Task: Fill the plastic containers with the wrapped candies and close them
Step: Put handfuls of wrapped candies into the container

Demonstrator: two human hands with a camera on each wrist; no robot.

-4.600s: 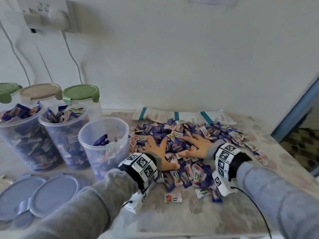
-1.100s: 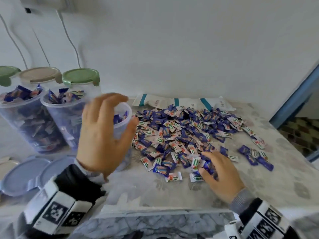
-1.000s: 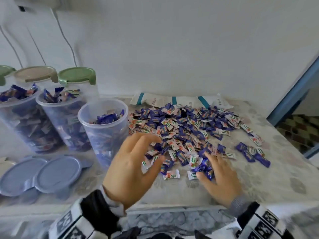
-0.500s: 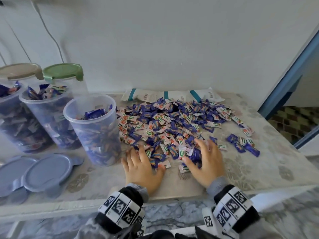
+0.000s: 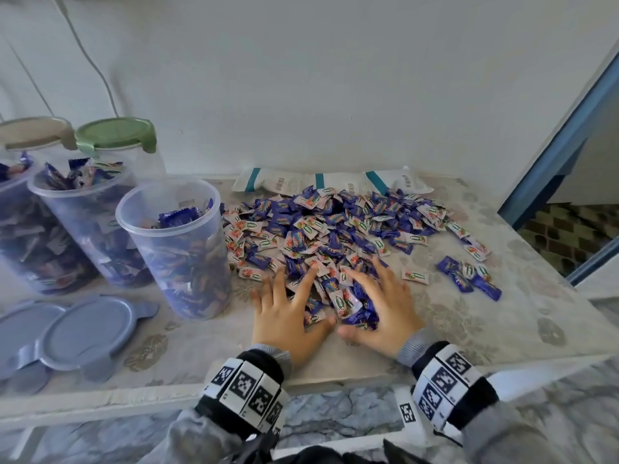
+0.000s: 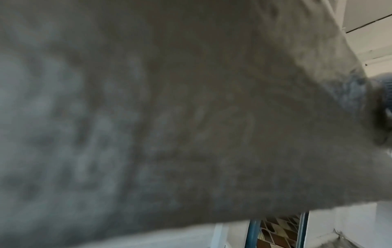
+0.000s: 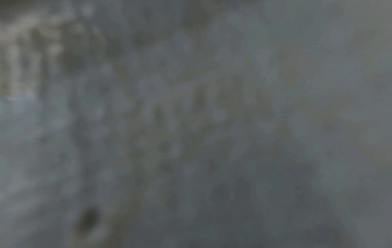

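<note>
A heap of blue and white wrapped candies (image 5: 335,229) covers the middle of the table. My left hand (image 5: 288,309) and right hand (image 5: 382,303) lie side by side on the heap's near edge, fingers spread and fairly straight, thumbs almost touching, with a small mound of candies penned between them. The nearest clear container (image 5: 127,226) stands open just left of the heap, filled to a little below its rim. Behind it, two more open containers (image 5: 67,195) (image 5: 13,182) are heaped full. Both wrist views are dark and blurred.
Two blue lids (image 5: 88,329) (image 5: 20,329) lie at the front left. Lidded containers, green (image 5: 115,133) and beige (image 5: 33,130), stand at the wall. White bags (image 5: 328,182) lie behind the heap. A few stray candies (image 5: 469,276) sit right. A blue door frame (image 5: 552,155) borders the table.
My left hand came down from the open container onto the table beside the right hand. Both hands have since drawn together, bunching candies between them.
</note>
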